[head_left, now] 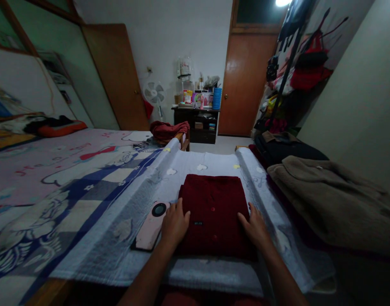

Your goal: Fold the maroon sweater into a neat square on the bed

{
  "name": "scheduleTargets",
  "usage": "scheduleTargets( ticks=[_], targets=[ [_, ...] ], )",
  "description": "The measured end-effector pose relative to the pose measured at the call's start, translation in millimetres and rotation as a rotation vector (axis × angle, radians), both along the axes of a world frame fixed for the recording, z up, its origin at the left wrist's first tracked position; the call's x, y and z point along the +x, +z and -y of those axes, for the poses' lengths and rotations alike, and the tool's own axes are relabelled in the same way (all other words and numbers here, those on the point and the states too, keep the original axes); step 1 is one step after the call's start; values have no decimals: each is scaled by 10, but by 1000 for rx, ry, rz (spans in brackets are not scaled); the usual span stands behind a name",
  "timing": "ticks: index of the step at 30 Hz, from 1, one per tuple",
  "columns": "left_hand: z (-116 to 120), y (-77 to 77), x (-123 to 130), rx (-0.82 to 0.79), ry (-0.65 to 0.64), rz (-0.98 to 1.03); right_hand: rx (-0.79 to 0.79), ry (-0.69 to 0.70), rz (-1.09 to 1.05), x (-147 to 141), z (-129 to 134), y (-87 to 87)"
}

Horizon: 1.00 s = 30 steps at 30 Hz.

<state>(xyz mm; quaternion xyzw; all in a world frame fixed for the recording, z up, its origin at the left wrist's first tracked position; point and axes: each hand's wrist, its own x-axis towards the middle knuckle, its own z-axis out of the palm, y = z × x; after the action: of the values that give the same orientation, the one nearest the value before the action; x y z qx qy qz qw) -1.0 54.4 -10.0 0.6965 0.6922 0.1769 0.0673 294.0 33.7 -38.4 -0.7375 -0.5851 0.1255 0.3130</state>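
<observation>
A dark red garment [217,195], folded into a neat rectangle with buttons and a small dark label on top, lies on a pale blue cloth [210,160]. My left hand [176,221] rests at the garment's left edge, its thumb apart from the fingers. At the right edge sits my right hand [254,223], thumb and fingers spread. Neither hand grips the garment. Just left of my left hand lies a pink phone [148,231] with a round black camera ring, on a dark flat item.
A bed with a patterned sheet [83,170] stretches along the left. Brown fleece clothing [329,195] and dark clothes [287,146] are piled at the right. Behind stand a fan [154,93], a black cabinet [198,134] and a wooden door [246,85].
</observation>
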Motion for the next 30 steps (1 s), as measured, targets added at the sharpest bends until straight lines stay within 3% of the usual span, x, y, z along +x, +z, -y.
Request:
scheduleTargets(
  ticks=[6,10,12,15,18,20,25,30],
  targets=[
    [-327,-50,-17,-43,-110,247,-5,79,60,-158,-176,-59],
    [-338,-121,-26,111,-170,317,90,112,41,-157,-204,-135],
    [-290,-174,-23,161,-147,276,109,128,71,-149,-195,-159],
    [-213,-208,-8,94,-110,114,24,86,183,-154,-172,-138],
    [-178,-132,40,109,-48,-82,-62,-36,336,-218,-188,-22],
    [-200,-42,111,192,-21,-171,-35,-42,413,-318,-243,96],
    [-447,44,395,254,-218,-218,56,176,431,-724,-547,363],
    [-744,-177,561,156,-339,-206,-14,245,397,-949,-920,332]
  ],
)
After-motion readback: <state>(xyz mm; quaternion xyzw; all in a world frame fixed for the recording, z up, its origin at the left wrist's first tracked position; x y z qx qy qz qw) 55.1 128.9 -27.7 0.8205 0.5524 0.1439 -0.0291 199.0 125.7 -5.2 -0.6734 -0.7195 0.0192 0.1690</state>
